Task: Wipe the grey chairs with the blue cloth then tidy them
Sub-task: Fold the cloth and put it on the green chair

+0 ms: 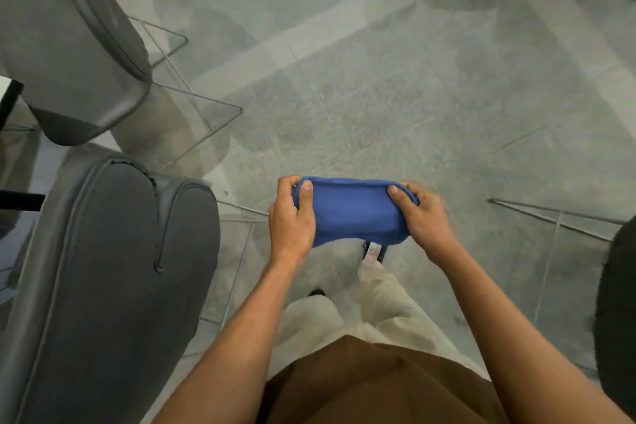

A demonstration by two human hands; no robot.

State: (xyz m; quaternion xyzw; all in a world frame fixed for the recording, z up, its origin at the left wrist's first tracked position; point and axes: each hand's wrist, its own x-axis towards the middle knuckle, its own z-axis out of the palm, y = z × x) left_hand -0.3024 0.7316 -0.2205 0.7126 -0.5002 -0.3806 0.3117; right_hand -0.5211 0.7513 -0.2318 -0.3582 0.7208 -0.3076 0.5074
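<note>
Bare forearms reach out from under the camera as we stand on the tiled floor [395,86], a blue cloth [351,212] stretched between our two hands above our feet. Largest in view, just to the outside of our left hand [292,217], is the back of a grey chair [113,279], its piped seams running down the upholstery. Beyond it, farther ahead and to the same side, stands a second grey chair [65,55] on a thin wire frame. A dark rounded shape [616,313], well out past our right hand [425,218], may be another seat; we cannot tell.

Both hands are clamped on the cloth: the left pinches its left end with the thumb on top, the right pinches the opposite end, and the fabric sags between them in a folded band, touching neither chair.

We judge the step to be readying the cloth before wiping. To do it well, we would fold it into a flat pad that fills one palm, then carry it leftward to the nearer chair back and wipe from the top edge down, pressing along the seams where dust is likely to settle.
</note>
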